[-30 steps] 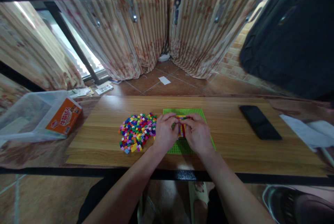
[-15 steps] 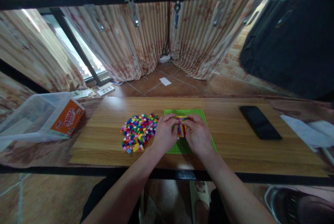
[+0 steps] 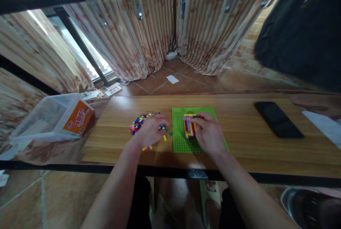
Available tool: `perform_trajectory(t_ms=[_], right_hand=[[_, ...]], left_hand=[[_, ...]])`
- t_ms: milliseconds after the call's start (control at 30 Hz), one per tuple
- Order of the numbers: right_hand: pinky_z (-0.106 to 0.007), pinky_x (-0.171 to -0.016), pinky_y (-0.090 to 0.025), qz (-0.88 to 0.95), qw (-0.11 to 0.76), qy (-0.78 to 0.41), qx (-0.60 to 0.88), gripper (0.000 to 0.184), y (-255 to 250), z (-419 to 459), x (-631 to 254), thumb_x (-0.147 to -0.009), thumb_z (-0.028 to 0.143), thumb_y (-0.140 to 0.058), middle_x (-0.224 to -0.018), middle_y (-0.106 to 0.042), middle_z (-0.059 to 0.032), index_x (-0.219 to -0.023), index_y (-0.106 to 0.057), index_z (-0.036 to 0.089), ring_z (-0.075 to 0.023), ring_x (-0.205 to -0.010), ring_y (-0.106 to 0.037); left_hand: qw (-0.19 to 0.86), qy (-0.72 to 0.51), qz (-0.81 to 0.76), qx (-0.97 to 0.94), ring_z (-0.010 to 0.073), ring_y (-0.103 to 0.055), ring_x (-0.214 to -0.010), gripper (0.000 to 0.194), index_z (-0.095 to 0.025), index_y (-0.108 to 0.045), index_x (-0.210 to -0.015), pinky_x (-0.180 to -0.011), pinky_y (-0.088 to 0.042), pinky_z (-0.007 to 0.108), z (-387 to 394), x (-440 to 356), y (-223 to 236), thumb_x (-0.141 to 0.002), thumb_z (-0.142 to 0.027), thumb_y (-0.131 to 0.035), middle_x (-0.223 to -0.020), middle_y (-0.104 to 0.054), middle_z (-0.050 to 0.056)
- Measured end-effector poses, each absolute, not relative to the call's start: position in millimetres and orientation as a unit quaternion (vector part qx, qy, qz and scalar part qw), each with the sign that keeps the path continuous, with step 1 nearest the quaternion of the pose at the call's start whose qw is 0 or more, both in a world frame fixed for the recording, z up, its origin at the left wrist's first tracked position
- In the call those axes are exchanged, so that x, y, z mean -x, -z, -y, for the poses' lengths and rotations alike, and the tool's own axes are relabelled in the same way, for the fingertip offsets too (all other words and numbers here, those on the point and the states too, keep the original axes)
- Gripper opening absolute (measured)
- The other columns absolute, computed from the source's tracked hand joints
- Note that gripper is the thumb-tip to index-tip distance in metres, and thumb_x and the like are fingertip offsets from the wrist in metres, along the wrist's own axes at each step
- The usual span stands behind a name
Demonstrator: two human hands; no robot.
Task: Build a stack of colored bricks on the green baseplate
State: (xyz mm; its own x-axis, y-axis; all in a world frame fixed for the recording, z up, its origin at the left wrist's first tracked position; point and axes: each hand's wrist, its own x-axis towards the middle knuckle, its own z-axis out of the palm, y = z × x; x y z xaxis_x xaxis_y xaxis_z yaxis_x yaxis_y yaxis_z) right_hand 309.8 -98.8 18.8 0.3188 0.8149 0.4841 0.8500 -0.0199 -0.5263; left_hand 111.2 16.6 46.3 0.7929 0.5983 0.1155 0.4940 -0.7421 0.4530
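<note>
A green baseplate (image 3: 181,140) lies on the wooden table (image 3: 239,140) with a small block of stacked coloured bricks (image 3: 189,126) on it. My right hand (image 3: 210,134) rests against the right side of that block, fingers curled round it. To the left lies a pile of small loose coloured bricks (image 3: 138,124). My left hand (image 3: 151,131) lies on top of this pile, fingers bent down into the bricks; whether it holds one is hidden.
A black phone (image 3: 278,119) lies on the table's right part. A clear plastic tub with an orange box (image 3: 78,118) stands off the left end. White paper (image 3: 319,122) sits at the far right. Curtains and a tiled floor lie beyond; a black rail runs overhead.
My left hand has left the brick block and moved left onto the loose pile. My right hand stays at the block. The camera has shifted slightly.
</note>
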Motion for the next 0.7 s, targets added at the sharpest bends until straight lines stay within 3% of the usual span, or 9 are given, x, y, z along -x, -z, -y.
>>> perform_trajectory(t_ms=[200,467,600,700], right_hand=[[-0.039,-0.084,-0.053,0.573,0.402,0.037,0.713,0.036,-22.0,99.3,-308.0,-0.085,0.009,-0.044,-0.105,-0.066,-0.0089,-0.09,-0.076,0.023,-0.0214,-0.093,-0.064],[-0.038,-0.086,-0.054,0.556,0.427,0.033,0.712,0.033,-29.6,100.5,-306.5,-0.087,0.012,-0.043,-0.104,-0.066,-0.0084,-0.09,-0.074,0.022,-0.0206,-0.095,-0.065],[-0.037,-0.087,-0.054,0.556,0.459,0.011,0.693,0.027,-33.7,100.5,-304.3,-0.09,0.017,-0.047,-0.104,-0.067,-0.0081,-0.093,-0.073,0.022,-0.0199,-0.095,-0.066],[-0.034,-0.086,-0.054,0.573,0.492,-0.034,0.654,0.021,-36.7,100.6,-299.6,-0.091,0.021,-0.052,-0.103,-0.068,-0.0067,-0.1,-0.071,0.022,-0.018,-0.094,-0.066]], left_hand=[[0.181,-0.101,-0.272,-0.94,0.0252,-0.058,-0.11,0.013,-0.024,-0.072,-0.079,-0.104,-0.039,0.046,-5.7,-117.9,-43.3,-0.071,-0.014,-0.068,-0.11,-0.067,0.005],[0.166,-0.094,-0.271,-0.943,0.0248,-0.059,-0.107,0.014,-0.021,-0.067,-0.07,-0.101,-0.039,0.046,0.4,-125.0,-41.8,-0.074,-0.009,-0.06,-0.103,-0.069,0.005],[0.221,-0.156,-0.272,-0.923,0.0227,-0.059,-0.108,0.014,-0.02,-0.068,-0.08,-0.101,-0.041,0.043,-4.1,-126.2,-43.5,-0.079,-0.011,-0.058,-0.109,-0.068,0.006],[0.325,-0.225,-0.279,-0.875,0.021,-0.06,-0.108,0.013,-0.019,-0.069,-0.086,-0.1,-0.043,0.04,-6.4,-128.9,-46.9,-0.082,-0.014,-0.058,-0.111,-0.069,0.008]])
